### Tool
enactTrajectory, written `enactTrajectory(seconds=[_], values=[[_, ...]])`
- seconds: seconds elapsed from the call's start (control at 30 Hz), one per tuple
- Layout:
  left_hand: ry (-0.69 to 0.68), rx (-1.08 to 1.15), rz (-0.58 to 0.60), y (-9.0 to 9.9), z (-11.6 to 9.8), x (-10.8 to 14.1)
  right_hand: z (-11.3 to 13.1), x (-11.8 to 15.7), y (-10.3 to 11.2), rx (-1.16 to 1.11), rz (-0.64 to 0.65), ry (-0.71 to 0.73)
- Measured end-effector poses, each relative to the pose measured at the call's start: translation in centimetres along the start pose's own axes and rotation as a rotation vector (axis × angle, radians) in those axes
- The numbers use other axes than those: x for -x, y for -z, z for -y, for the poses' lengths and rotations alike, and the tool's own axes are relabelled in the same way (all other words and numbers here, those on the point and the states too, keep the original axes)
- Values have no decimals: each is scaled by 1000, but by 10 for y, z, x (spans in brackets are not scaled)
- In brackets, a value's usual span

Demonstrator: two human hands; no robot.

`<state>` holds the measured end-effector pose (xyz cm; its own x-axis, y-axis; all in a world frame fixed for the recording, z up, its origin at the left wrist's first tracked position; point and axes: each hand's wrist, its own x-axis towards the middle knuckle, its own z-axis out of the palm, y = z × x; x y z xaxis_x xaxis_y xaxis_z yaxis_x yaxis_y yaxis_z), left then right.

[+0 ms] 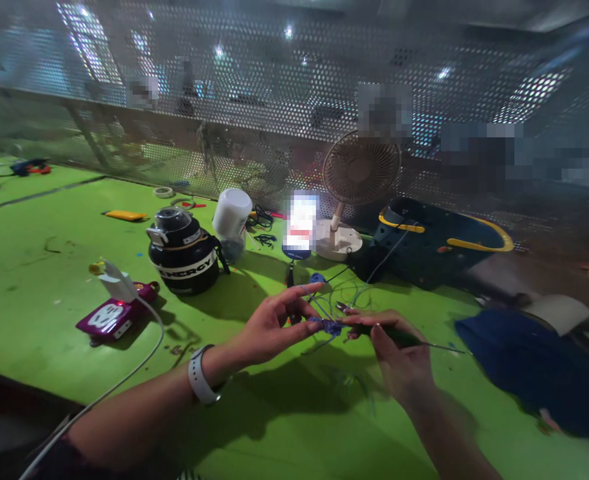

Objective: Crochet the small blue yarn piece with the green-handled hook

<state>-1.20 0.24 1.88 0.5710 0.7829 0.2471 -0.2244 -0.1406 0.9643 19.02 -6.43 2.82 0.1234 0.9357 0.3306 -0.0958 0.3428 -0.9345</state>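
Note:
A small piece of purple yarn work (pixel 331 327) is pinched between the thumb and a finger of my left hand (pixel 275 323), whose index finger stretches forward with yarn across it. My right hand (pixel 399 350) is closed round a hook tool with a dark green handle (pixel 404 338); its thin metal end points right and the other end meets the yarn work. Loose strands run from the work over the green table (pixel 254 427). A little purple yarn ball (pixel 317 279) lies just beyond my hands.
Farther off stand a lit phone (pixel 301 223), a fan (pixel 362 170), a dark basket (pixel 434 250) and a white-topped jar (pixel 232 212). To the left are a black jug (pixel 184 257) and a purple power strip (pixel 117 315) with a cable. Dark blue cloth (pixel 534 367) lies at right.

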Motion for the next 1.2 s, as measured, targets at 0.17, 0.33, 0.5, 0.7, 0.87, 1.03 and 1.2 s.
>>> enactTrajectory(seconds=[0.17, 0.33, 0.5, 0.7, 0.87, 1.03, 1.2], values=[[-18, -43, 7, 0, -1, 0, -5, -3, 6, 6, 21, 7], [-45, -78, 11, 1, -2, 0, -12, -7, 14, 15, 83, 51], [-64, -97, 19, 2, 0, 0, -10, -7, 15, 33, 104, 13], [-67, -91, 33, 3, 0, 0, -7, -7, 15, 28, 89, -25], [-87, -143, 38, 3, -1, 1, -4, -7, 14, 19, 86, -55], [-137, -249, 22, 2, -3, 1, -4, -7, 13, 32, 71, -82], [-186, -297, 25, 3, -2, 0, -7, -6, 13, 40, 89, -56]])
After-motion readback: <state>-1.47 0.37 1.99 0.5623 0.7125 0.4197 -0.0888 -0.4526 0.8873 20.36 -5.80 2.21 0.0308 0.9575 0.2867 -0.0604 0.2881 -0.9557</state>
